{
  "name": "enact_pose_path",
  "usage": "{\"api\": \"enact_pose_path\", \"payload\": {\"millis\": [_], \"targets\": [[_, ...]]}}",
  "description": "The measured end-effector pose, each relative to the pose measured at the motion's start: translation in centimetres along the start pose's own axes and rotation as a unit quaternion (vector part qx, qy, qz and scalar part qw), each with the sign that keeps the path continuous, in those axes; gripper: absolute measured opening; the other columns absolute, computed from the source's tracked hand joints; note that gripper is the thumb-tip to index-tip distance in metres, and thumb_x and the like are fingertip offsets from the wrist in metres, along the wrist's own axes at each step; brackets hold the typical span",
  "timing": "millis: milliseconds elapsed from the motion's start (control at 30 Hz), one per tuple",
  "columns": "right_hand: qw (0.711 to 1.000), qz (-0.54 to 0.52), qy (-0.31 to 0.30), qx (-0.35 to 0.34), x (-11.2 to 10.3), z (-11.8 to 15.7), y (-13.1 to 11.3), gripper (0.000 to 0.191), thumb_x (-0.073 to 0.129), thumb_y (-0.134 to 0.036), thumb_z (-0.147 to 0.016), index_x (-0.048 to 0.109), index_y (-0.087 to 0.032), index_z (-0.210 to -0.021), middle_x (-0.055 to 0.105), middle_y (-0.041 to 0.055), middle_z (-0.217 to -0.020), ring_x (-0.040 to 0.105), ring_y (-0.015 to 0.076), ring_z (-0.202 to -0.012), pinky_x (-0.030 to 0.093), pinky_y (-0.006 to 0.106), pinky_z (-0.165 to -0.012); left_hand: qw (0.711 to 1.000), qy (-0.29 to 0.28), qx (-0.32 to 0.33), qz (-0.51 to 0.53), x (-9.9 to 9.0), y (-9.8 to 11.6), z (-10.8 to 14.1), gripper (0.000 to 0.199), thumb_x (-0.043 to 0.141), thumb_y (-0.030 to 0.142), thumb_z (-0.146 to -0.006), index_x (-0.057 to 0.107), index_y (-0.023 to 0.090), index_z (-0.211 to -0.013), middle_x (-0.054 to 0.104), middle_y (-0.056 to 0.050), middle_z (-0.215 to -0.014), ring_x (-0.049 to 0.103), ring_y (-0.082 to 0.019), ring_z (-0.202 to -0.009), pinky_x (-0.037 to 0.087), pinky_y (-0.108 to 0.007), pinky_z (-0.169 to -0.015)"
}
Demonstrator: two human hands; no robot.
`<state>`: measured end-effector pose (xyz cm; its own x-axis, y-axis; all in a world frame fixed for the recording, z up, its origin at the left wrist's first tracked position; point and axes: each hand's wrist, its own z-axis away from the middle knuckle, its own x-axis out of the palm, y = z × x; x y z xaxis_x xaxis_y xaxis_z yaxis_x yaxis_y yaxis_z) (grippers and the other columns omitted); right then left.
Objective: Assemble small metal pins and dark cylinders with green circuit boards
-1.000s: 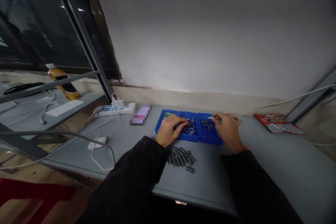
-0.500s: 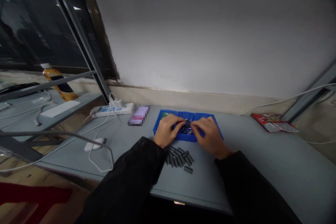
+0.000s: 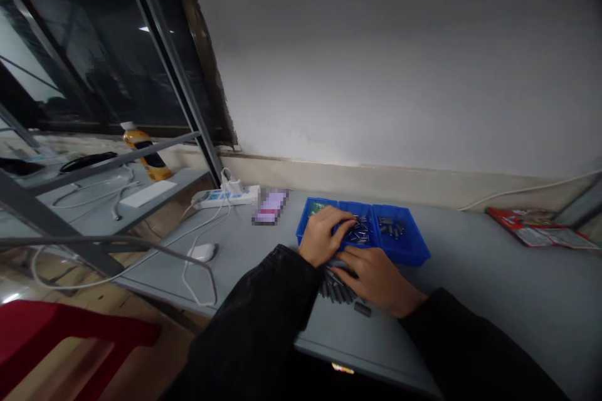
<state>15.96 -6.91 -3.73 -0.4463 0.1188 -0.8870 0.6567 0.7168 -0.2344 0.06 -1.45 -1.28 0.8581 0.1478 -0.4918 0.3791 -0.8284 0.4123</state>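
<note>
L hand [image 3: 324,237] is resting curled on blue divided tray [image 3: 414,257] center-frame, seemingly steadying it, while R hand [image 3: 376,279] is covering dark pins [image 3: 339,288] below, grip unclear.

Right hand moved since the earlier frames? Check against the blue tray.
Yes. The right hand has moved toward the person, off the blue tray, and is now in front of its near edge, over the pile of dark cylinders.
</note>
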Motion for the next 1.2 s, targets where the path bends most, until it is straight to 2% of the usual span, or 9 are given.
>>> {"api": "enact_pose_path", "payload": {"millis": [100,400,633,800,900,1000,1133,1200], "targets": [[0.999,0.006,-0.004,0.05,0.8,-0.3,-0.5,0.019,0.056,-0.032,-0.097,0.071,-0.02,-0.099,0.073,0.0071,-0.097,0.068,0.0218,-0.09,0.05,0.035,-0.079,1.0,0.0,0.001,0.002,0.0,0.0,0.0,0.013,0.059,0.024,-0.096,0.069,0.016,-0.1,0.072,-0.007,-0.096,0.065,-0.018,-0.091,0.052,-0.034,-0.086],[0.996,-0.018,-0.041,0.081,1.8,-0.7,-0.8,0.016,0.058,-0.031,-0.097,0.071,-0.022,-0.097,0.073,0.0036,-0.102,0.067,0.0228,-0.099,0.047,0.035,-0.083,1.0,0.0,0.004,-0.001,0.2,-0.3,-0.1,0.014,0.059,0.025,-0.097,0.07,0.018,-0.1,0.072,-0.006,-0.095,0.065,-0.017,-0.09,0.052,-0.033,-0.085],[0.989,0.003,-0.02,0.146,2.3,-0.9,-0.4,0.013,0.066,-0.032,-0.091,0.07,-0.02,-0.088,0.074,0.0076,-0.09,0.069,0.0248,-0.089,0.046,0.032,-0.072,1.0,0.002,-0.001,0.001,0.2,-0.1,-0.2,0.013,0.059,0.025,-0.097,0.069,0.017,-0.099,0.071,-0.006,-0.093,0.064,-0.017,-0.087,0.052,-0.033,-0.082],[0.989,0.009,-0.018,0.146,2.7,-1.0,-0.2,0.015,0.063,-0.032,-0.093,0.069,-0.02,-0.085,0.074,0.0083,-0.088,0.069,0.0234,-0.085,0.045,0.031,-0.07,1.0,-0.003,-0.002,0.001,0.1,0.0,-0.2,0.015,0.058,0.026,-0.097,0.069,0.017,-0.099,0.071,-0.006,-0.093,0.064,-0.018,-0.088,0.052,-0.033,-0.083],[0.993,-0.011,-0.014,0.118,2.4,-1.0,-0.6,0.013,0.059,-0.026,-0.096,0.069,-0.019,-0.092,0.074,0.0082,-0.092,0.069,0.0229,-0.087,0.046,0.032,-0.074,1.0,0.003,-0.002,-0.002,0.0,0.0,-0.2,0.014,0.058,0.025,-0.097,0.069,0.017,-0.1,0.071,-0.005,-0.092,0.064,-0.017,-0.087,0.052,-0.032,-0.083],[0.995,-0.059,0.031,0.079,1.8,-1.1,-1.0,0.014,0.054,-0.025,-0.099,0.066,-0.019,-0.094,0.073,0.0062,-0.095,0.068,0.0214,-0.091,0.046,0.031,-0.078,1.0,0.025,-0.013,-0.004,-0.1,-0.1,-0.3,0.015,0.057,0.025,-0.098,0.069,0.018,-0.105,0.072,-0.005,-0.098,0.065,-0.016,-0.09,0.052,-0.031,-0.084],[0.979,-0.1,0.161,0.069,0.2,-1.0,0.0,0.018,0.051,-0.028,-0.101,0.064,-0.02,-0.091,0.07,0.0033,-0.088,0.066,0.0184,-0.085,0.046,0.03,-0.079,0.997,0.058,-0.043,0.012,-0.5,-0.2,-0.3,0.019,0.053,0.025,-0.1,0.066,0.018,-0.111,0.072,-0.006,-0.102,0.066,-0.016,-0.091,0.052,-0.028,-0.079],[0.966,-0.113,0.216,0.082,-0.8,-0.9,1.1,0.017,0.051,-0.029,-0.1,0.064,-0.021,-0.092,0.07,0.0033,-0.088,0.066,0.018,-0.083,0.047,0.03,-0.078,0.998,0.043,-0.039,0.018,-0.6,-0.1,-0.3,0.02,0.051,0.025,-0.1,0.066,0.018,-0.112,0.072,-0.006,-0.101,0.067,-0.016,-0.092,0.052,-0.029,-0.081]]}}
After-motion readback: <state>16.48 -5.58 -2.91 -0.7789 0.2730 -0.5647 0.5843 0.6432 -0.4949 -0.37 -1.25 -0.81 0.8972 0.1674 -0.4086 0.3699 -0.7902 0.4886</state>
